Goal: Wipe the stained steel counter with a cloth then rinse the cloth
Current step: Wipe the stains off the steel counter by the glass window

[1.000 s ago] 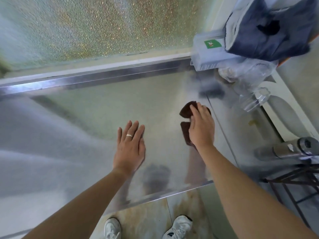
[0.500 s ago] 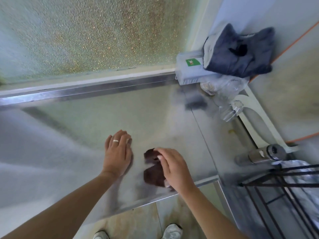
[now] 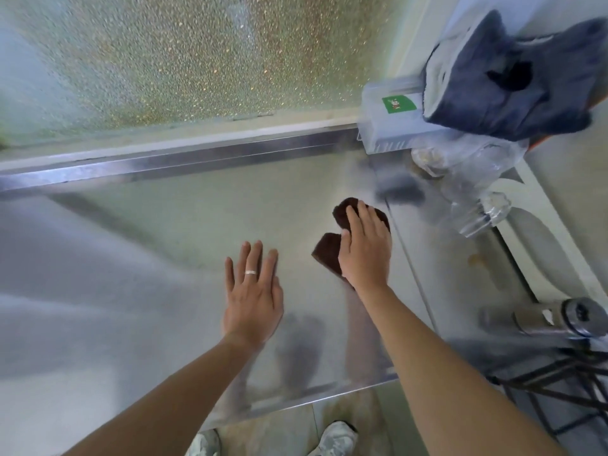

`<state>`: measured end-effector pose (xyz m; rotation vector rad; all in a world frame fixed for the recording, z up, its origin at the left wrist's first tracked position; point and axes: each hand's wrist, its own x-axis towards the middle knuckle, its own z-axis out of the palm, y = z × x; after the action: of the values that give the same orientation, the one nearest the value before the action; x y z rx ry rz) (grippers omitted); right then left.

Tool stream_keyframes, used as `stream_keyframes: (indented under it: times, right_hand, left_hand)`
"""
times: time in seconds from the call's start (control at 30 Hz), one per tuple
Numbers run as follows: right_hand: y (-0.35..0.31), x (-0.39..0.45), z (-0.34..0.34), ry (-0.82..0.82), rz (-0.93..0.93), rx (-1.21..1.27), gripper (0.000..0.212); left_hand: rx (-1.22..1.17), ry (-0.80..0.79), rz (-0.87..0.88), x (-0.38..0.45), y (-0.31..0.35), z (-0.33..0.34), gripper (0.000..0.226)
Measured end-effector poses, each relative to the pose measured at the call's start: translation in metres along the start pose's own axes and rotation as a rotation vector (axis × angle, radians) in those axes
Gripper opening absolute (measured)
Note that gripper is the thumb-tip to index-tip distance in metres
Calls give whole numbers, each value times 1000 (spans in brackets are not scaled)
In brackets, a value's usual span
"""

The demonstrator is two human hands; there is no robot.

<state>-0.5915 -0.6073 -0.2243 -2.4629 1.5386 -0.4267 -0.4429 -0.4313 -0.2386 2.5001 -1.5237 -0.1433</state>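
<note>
The right hand (image 3: 365, 248) is laid flat, palm down, on a dark brown cloth (image 3: 329, 253), with the fingers extended and pointing away from the person. The cloth is pressed against the steel counter (image 3: 171, 225) beneath the palm; one lobe is seen past the fingertips and another projects to the left of the hand, by the thumb. The remainder of the cloth is hidden under the hand. No curl of the fingers round the cloth is observed.

The left hand (image 3: 253, 291) is placed flat on the bare counter, fingers spread and straight, nothing held. A ring (image 3: 250, 272) is worn on one finger. This hand lies just left of the cloth, apart from it.

The cloth is located towards the right portion of the counter, close to a seam in the steel. Beyond it, at the far right corner, a translucent plastic box (image 3: 388, 126) with a green label is noted, with a grey-blue towel (image 3: 506, 93) resting on top. Clear crumpled plastic (image 3: 473, 192) lies nearby. An orange-brown stain (image 3: 475, 258) is visible on the steel to the right of the seam
</note>
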Motion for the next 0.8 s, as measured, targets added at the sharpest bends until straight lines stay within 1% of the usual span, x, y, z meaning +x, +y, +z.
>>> stream_keyframes:
  times: [0.1, 0.17, 0.23, 0.4, 0.5, 0.53, 0.57, 0.6, 0.63, 0.7, 0.73, 0.8]
  right_hand:
    - [-32, 23, 15, -39, -153, 46, 46]
    - [-48, 24, 21, -48, -260, 76, 43]
    - [-54, 14, 21, -67, -320, 121, 38]
    - [-51, -62, 4, 2, -364, 263, 24]
    - [-33, -100, -10, -5, -365, 184, 25]
    - [-20, -104, -17, 19, -331, 142, 27]
    - [-4, -104, -24, 76, -241, 110, 29]
    - [12, -101, -31, 159, -93, 88, 31]
    - [30, -97, -38, 257, 98, 70, 31]
    - [63, -87, -49, 437, 455, 34, 31]
    - [78, -79, -52, 499, 584, 8, 33]
    - [102, -62, -54, 558, 797, -8, 37]
  left_hand:
    - [0, -1, -4, 1, 1, 0, 52]
    - [-3, 6, 7, 1, 2, -2, 53]
    - [-37, 24, 4, 3, 4, -4, 53]
    - [-178, 56, -10, 1, 10, -15, 48]
    - [-152, 93, 60, -4, 10, -15, 49]
    - [-134, 97, 115, -3, 11, -14, 49]
    - [-123, 88, 176, -1, 15, -12, 49]
    - [-121, 64, 229, 2, 23, -10, 50]
    - [-121, 29, 264, 7, 35, -8, 51]
    - [-118, -58, 257, 18, 67, -2, 56]
    - [-116, -97, 229, 24, 84, 2, 58]
    - [-82, -139, 186, 33, 108, 12, 62]
